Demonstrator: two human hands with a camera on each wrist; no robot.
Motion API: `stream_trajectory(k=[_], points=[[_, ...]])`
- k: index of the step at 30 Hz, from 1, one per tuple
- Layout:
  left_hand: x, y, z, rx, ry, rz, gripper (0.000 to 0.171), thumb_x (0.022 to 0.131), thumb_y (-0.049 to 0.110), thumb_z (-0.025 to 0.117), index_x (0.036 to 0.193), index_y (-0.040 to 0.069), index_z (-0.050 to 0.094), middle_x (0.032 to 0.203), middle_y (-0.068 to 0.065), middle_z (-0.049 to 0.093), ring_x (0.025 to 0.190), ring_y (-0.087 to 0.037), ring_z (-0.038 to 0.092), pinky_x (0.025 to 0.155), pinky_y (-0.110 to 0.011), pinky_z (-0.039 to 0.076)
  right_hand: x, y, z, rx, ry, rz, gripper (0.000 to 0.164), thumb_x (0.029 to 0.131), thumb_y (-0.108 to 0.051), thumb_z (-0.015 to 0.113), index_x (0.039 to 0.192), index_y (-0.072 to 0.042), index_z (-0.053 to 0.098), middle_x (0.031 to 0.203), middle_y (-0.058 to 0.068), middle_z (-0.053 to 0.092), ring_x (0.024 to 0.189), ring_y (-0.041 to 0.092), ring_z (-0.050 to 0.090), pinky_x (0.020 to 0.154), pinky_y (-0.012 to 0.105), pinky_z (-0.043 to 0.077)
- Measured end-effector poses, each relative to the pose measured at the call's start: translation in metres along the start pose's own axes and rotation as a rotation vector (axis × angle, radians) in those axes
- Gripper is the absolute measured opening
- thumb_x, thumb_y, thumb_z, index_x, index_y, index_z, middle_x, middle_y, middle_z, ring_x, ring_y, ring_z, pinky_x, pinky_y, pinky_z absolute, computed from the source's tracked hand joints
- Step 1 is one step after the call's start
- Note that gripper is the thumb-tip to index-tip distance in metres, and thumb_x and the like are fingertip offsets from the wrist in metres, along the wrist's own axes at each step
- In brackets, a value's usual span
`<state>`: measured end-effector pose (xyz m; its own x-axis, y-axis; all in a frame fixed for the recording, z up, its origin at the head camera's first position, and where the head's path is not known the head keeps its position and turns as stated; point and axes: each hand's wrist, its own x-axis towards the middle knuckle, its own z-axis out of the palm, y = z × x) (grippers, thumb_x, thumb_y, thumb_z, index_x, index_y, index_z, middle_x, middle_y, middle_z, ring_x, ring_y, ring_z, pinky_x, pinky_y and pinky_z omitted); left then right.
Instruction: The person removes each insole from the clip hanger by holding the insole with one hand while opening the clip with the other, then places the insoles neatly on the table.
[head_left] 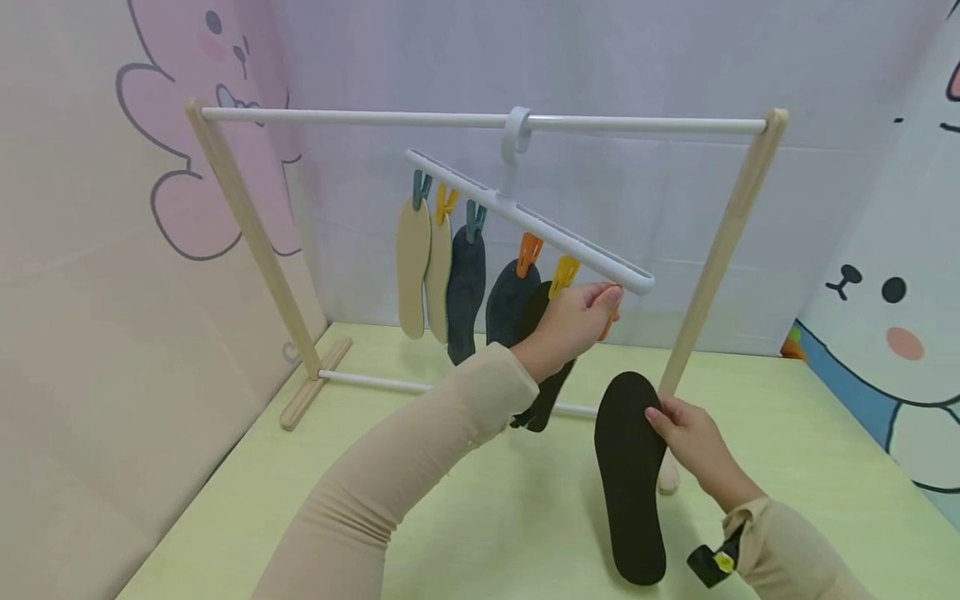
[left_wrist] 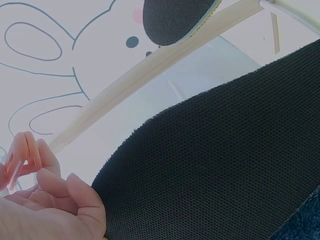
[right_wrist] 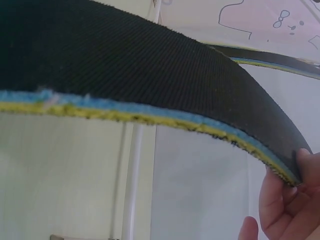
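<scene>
My left hand [head_left: 566, 327] pinches an orange clip [left_wrist: 31, 152] at the low right end of a white clip hanger [head_left: 577, 243]. My right hand [head_left: 693, 440] grips a black insole [head_left: 632, 483] by its upper edge, below and to the right of the hanger. Blue and yellow layers show along that insole's edge [right_wrist: 150, 114] in the right wrist view. Close to the left hand hangs another black insole [left_wrist: 215, 150] from a yellow clip [head_left: 564, 275], partly hidden by the hand. Further left hang a dark insole [head_left: 512, 304] and a dark blue-grey one [head_left: 466, 283].
Two beige insoles [head_left: 413, 271] hang at the hanger's left end. The hanger tilts down rightwards from a white rail [head_left: 360, 118] between wooden posts [head_left: 723, 250]. A lower white bar [head_left: 375, 382] runs behind the pale yellow table [head_left: 450, 533]. Curtains with cartoon animals stand around.
</scene>
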<state>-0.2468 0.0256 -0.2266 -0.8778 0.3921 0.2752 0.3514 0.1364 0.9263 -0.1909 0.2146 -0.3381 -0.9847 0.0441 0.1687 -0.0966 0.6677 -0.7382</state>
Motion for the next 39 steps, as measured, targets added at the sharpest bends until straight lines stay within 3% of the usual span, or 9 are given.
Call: stream_trajectory(k=[26,39], points=[[0.001,-0.002,-0.001,0.017,0.008,0.008,0.029,0.102,0.022,0.048,0.102,-0.003,0.064,0.067,-0.001,0.048,0.055,-0.01,0.037,0.053,-0.019,0.032,-0.004,0.016,-0.015,-0.097,-0.018,-0.007,0.016,0.097,-0.005,0.053,0.087,0.006,0.059,0.071,0.006,0.056,0.068,0.017,0.046,0.061,0.032,0.038],[0.003,-0.004,0.0,0.006,0.005,0.003,0.029,0.102,0.02,0.048,0.105,-0.004,0.064,0.068,-0.001,0.048,0.054,-0.009,0.036,0.051,-0.019,0.031,-0.005,0.026,-0.021,-0.141,-0.042,0.018,0.018,0.098,-0.006,0.052,0.095,0.01,0.06,0.077,0.01,0.06,0.072,0.019,0.05,0.065,0.037,0.041]])
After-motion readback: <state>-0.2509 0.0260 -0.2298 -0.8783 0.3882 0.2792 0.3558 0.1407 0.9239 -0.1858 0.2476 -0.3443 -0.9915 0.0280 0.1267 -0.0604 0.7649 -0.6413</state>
